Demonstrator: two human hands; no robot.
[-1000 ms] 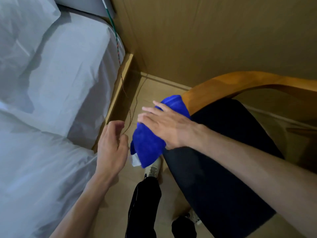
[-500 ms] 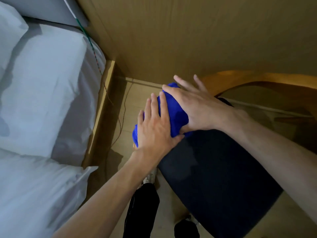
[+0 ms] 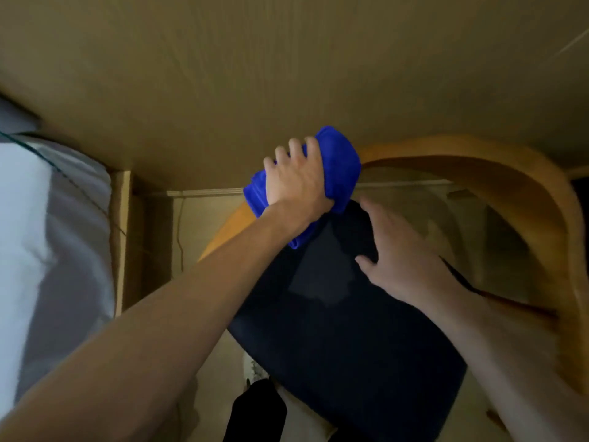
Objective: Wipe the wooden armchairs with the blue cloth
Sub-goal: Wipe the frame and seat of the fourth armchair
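Left hand (image 3: 296,183) gripped the blue cloth (image 3: 338,167) on the armchair (image 3: 510,186) frame at 12 o'clock; right hand (image 3: 401,260), fingers spread, pressed the dark cushion (image 3: 350,346).

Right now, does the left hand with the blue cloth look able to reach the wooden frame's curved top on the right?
Probably yes: the left hand grips the blue cloth at the wooden frame, whose curve looks bare. The right hand rests lower, on the dark cushion.

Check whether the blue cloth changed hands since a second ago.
Yes. The left hand now grips the blue cloth on the wooden armrest; earlier the right hand pressed it.
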